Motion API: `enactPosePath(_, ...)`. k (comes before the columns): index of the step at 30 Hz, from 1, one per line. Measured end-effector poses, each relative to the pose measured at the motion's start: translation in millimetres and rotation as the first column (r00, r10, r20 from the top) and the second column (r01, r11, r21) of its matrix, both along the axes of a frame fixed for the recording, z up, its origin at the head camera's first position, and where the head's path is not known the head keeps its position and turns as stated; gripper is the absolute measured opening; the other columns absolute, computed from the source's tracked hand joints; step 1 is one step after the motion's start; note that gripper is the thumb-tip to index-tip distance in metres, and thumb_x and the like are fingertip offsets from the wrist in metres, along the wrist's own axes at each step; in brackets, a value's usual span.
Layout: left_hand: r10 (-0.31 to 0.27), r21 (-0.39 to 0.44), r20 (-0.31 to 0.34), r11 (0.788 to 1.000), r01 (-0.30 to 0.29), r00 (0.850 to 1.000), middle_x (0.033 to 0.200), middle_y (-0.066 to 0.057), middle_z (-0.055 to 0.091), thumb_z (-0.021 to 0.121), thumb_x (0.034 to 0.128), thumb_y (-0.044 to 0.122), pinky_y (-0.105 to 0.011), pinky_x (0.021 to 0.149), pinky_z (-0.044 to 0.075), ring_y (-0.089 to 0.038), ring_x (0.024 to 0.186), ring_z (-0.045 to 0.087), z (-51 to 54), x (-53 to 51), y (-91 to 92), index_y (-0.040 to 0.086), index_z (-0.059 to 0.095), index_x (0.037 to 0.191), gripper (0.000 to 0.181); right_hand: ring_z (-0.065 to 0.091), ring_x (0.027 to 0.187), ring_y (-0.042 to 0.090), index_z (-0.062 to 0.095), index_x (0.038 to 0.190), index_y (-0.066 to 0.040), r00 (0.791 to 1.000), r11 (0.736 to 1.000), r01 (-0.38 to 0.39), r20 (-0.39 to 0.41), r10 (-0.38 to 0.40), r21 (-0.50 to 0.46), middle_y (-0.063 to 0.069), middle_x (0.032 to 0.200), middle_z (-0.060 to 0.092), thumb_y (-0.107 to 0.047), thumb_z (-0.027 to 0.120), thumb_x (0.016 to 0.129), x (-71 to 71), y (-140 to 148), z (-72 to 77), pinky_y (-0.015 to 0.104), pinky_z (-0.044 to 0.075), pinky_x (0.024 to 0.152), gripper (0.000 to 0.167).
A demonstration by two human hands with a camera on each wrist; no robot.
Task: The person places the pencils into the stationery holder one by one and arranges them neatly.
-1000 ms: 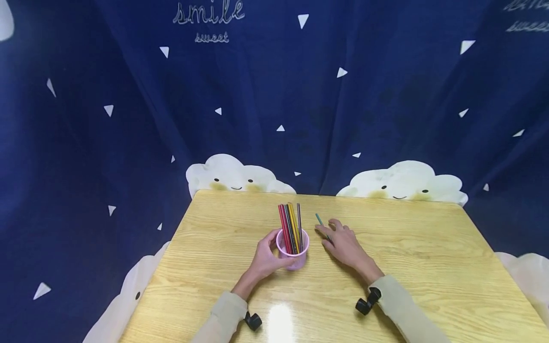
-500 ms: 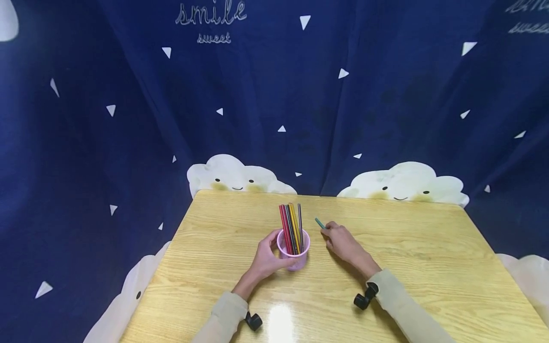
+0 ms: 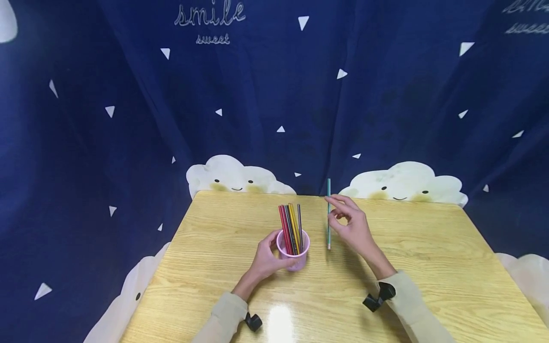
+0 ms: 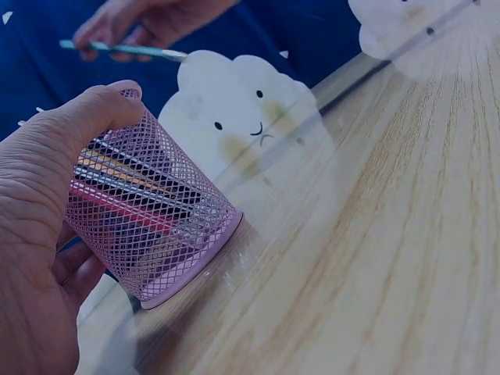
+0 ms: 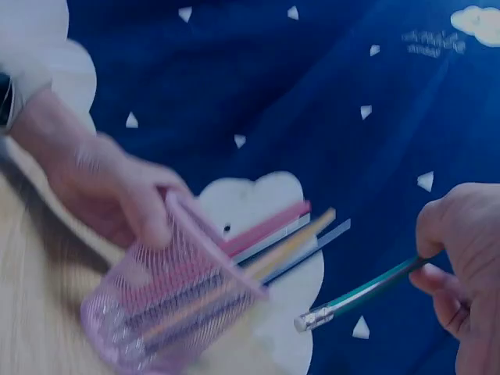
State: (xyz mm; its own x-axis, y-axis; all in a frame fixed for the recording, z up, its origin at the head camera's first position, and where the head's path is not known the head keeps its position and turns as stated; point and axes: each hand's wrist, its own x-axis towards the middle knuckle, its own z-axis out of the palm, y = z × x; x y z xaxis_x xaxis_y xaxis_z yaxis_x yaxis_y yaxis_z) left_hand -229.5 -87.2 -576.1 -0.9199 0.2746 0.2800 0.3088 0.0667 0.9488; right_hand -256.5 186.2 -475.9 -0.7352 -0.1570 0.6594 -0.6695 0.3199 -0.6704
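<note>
A pink mesh pencil cup (image 3: 293,261) stands on the table, with several pencils (image 3: 288,228) leaning in it, red, dark and yellow among them. Around its side curls my left hand (image 3: 267,257), thumb near the rim in the left wrist view. To the right of the cup, my right hand (image 3: 353,227) pinches a green pencil (image 3: 329,190) between thumb and fingers, raised off the table. This pencil is upright in the head view, its eraser end (image 5: 312,319) lower and pointing toward the cup in the right wrist view.
The light wooden table (image 3: 411,267) extends widely on both sides of the hands. A dark blue curtain (image 3: 257,95) with white triangles and smiling clouds hangs behind its far edge. Each wrist carries a small black camera (image 3: 254,322).
The green pencil lay on the table under my right hand; now that hand has lifted it and turned it upright. My left hand and the cup have stayed in place.
</note>
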Motion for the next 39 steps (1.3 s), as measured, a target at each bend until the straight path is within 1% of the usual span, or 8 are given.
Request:
enactPosePath(7,-0.002,-0.007,-0.003,1.000,0.002,1.000,0.135,-0.011,0.068,0.096,0.0665,0.009,-0.039,0.107,0.053,-0.030,0.120,0.066,0.0,-0.9,0.1,0.008,0.058,0.145,0.088,0.071,0.082,0.020,0.066,0.121,0.020,0.995,0.981,-0.069,-0.081,0.055,-0.180,0.035,0.125,0.059,0.030,0.067,0.079,7.4,-26.5,19.4,0.018,0.056,0.080,0.043)
enactPosePath(11,-0.007,-0.002,-0.003,1.000,0.007,1.000,0.136,-0.014,0.067,0.095,0.0673,0.005,-0.046,0.108,0.052,-0.036,0.122,0.065,-0.6,-0.4,0.8,0.005,0.056,0.146,0.088,0.071,0.078,0.034,0.067,0.117,0.020,0.995,0.984,-0.058,-0.087,0.044,-0.166,0.036,0.121,0.061,0.030,0.069,0.077,18.0,-40.4,25.4,0.022,0.058,0.079,0.041)
enactPosePath(13,-0.010,-0.007,-0.002,1.000,0.010,1.000,0.136,-0.018,0.066,0.093,0.0681,0.002,-0.049,0.108,0.052,-0.038,0.122,0.064,6.3,2.2,1.9,0.001,0.055,0.146,0.087,0.071,0.076,0.039,0.069,0.116,0.018,0.994,0.990,-0.048,-0.101,0.035,-0.136,0.035,0.119,0.062,0.028,0.071,0.077,22.4,-46.1,24.8,0.023,0.058,0.078,0.041)
enactPosePath(17,-0.011,-0.033,0.006,0.999,0.011,1.000,0.137,-0.022,0.065,0.091,0.0691,-0.001,-0.049,0.108,0.051,-0.039,0.122,0.064,16.1,5.4,3.3,-0.005,0.053,0.146,0.085,0.074,0.079,0.033,0.073,0.118,0.009,0.992,0.999,-0.016,-0.124,0.010,-0.045,0.025,0.122,0.067,0.021,0.076,0.079,13.8,-47.0,-2.1,0.025,0.059,0.078,0.041)
enactPosePath(20,-0.003,-0.033,0.004,0.999,0.003,1.000,0.137,-0.019,0.066,0.092,0.0689,0.001,-0.048,0.108,0.051,-0.036,0.122,0.065,9.9,2.7,2.7,-0.001,0.054,0.146,0.086,0.074,0.080,0.026,0.075,0.117,0.004,0.990,1.000,-0.001,-0.143,0.003,0.009,0.018,0.124,0.069,0.018,0.079,0.078,5.4,-45.6,-23.6,0.032,0.063,0.077,0.042)
enactPosePath(26,-0.004,-0.008,0.003,1.000,0.004,1.000,0.137,-0.013,0.067,0.094,0.0675,0.004,-0.046,0.108,0.052,-0.034,0.122,0.065,0.8,-1.0,1.1,0.006,0.056,0.147,0.088,0.074,0.086,0.026,0.076,0.118,0.003,0.997,0.997,-0.026,-0.076,0.032,0.076,0.015,0.124,0.070,0.012,0.077,0.084,9.8,-45.6,-34.9,0.046,0.065,0.077,0.035)
enactPosePath(34,-0.010,0.013,-0.035,1.000,0.010,0.999,0.135,-0.013,0.068,0.094,0.0667,0.009,-0.051,0.108,0.052,-0.031,0.121,0.066,0.8,-0.6,1.9,0.006,0.057,0.146,0.087,0.068,0.119,0.032,0.075,0.126,-0.004,0.999,0.976,-0.044,0.033,0.038,0.213,0.012,0.132,0.069,-0.002,0.072,0.093,14.8,-40.8,-38.5,0.050,0.059,0.096,0.033)
enactPosePath(39,-0.014,0.009,-0.041,1.000,0.014,0.999,0.135,-0.013,0.068,0.093,0.0665,0.009,-0.052,0.108,0.052,-0.028,0.121,0.066,0.1,0.2,2.1,0.005,0.056,0.147,0.088,0.062,0.130,0.033,0.074,0.127,-0.003,0.997,0.979,-0.059,0.056,0.049,0.197,0.013,0.140,0.066,-0.005,0.072,0.095,18.9,-35.7,-41.9,0.040,0.049,0.112,0.031)
